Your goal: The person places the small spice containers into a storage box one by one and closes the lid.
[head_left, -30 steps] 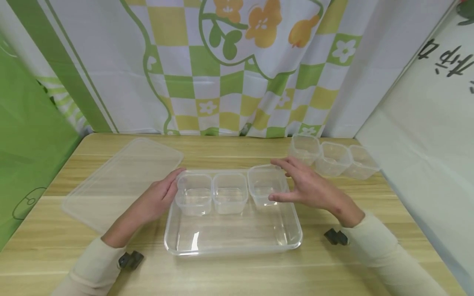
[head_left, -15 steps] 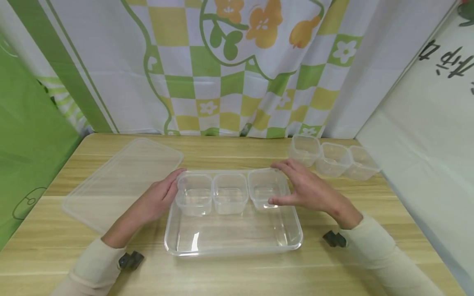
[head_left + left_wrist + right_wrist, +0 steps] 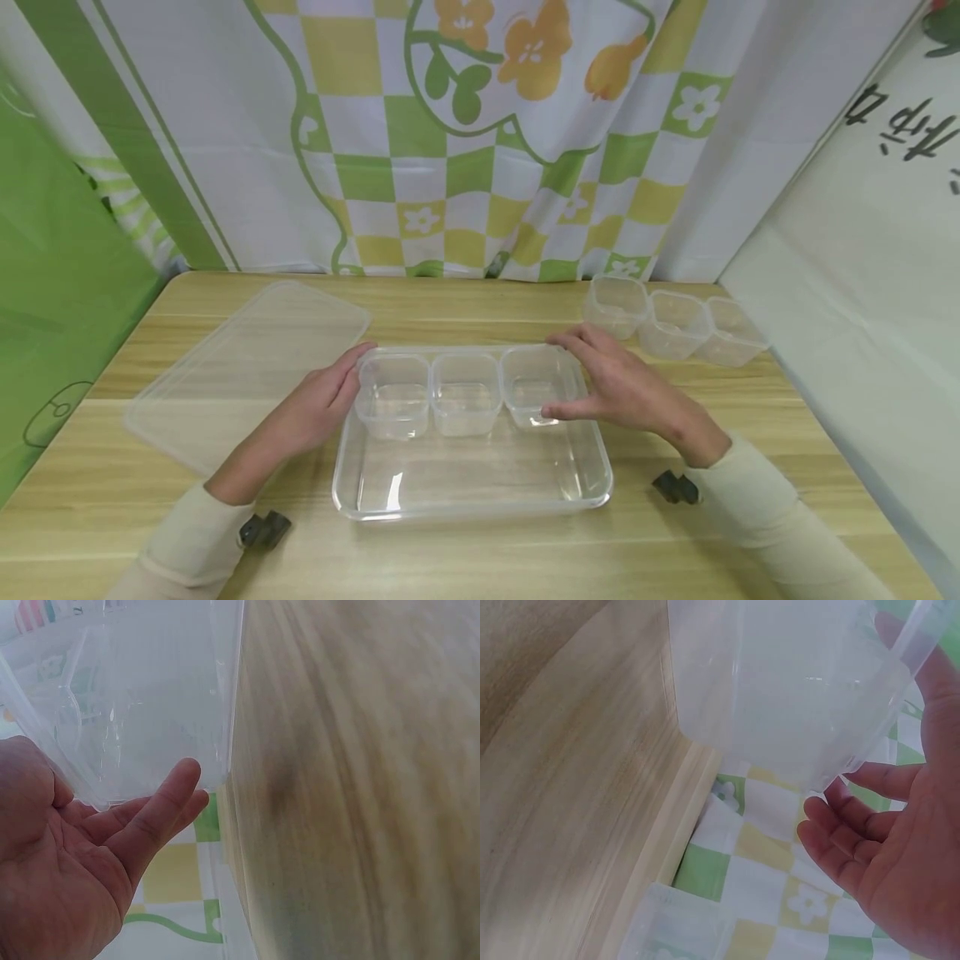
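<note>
On a pale wood-grain surface (image 3: 450, 562), a clear rectangular plastic box (image 3: 472, 509) holds three small translucent plastic containers (image 3: 465, 398) along its rear. The left hand (image 3: 322, 404), fingers extended, touches the box's rear left corner; the right hand (image 3: 618, 383) grips the rightmost container (image 3: 534, 382) in the box's rear right.

1. Two arms (image 3: 187, 537) reach forward and lean in toward each other — long, pale sleeves (image 3: 780, 508) stop before the bare wrists (image 3: 251, 462).
2. The left hand (image 3: 318, 407) has its palm (image 3: 71, 900) facing inward, with fingers (image 3: 157, 817) stretched out nearly straight.
3. The right hand (image 3: 622, 383) makes a wide C: thumb (image 3: 576, 408) well apart from the first finger (image 3: 889, 780) — the other fingers (image 3: 831, 851) bend a little.
</note>
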The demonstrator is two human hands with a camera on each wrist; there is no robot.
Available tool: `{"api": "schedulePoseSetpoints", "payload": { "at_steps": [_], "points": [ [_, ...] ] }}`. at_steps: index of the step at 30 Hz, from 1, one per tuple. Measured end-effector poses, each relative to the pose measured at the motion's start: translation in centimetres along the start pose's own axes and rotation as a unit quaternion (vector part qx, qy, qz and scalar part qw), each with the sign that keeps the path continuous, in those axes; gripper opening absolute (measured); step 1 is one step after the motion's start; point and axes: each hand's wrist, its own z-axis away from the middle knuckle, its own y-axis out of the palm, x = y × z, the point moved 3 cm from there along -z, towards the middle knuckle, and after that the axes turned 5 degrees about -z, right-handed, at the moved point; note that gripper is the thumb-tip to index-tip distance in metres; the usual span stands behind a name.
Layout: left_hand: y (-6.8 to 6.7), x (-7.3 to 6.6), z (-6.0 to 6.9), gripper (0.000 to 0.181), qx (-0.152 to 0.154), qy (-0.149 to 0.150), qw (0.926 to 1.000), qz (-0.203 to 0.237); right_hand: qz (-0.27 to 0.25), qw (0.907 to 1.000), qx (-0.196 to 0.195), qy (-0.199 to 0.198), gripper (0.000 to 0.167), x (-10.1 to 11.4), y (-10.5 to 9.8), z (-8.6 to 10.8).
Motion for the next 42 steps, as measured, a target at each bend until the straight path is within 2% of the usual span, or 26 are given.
{"api": "schedulePoseSetpoints", "payload": {
  "at_steps": [15,27,42],
  "points": [
    [-0.02,-0.07,0.08,0.046,0.0,0.0,1.0,-0.004,0.013,0.9998,-0.009,-0.013,0.09,-0.1,0.49,0.0],
    [-0.02,-0.02,-0.04,0.045,-0.003,0.005,1.0,-0.004,0.038,0.9978,-0.028,-0.047,0.088,0.05,0.74,0.05],
    [0.04,-0.07,-0.06,0.045,0.002,0.0,1.0,-0.003,0.043,0.9984,-0.02,-0.031,0.09,0.46,0.77,0.34]
  ]
}}
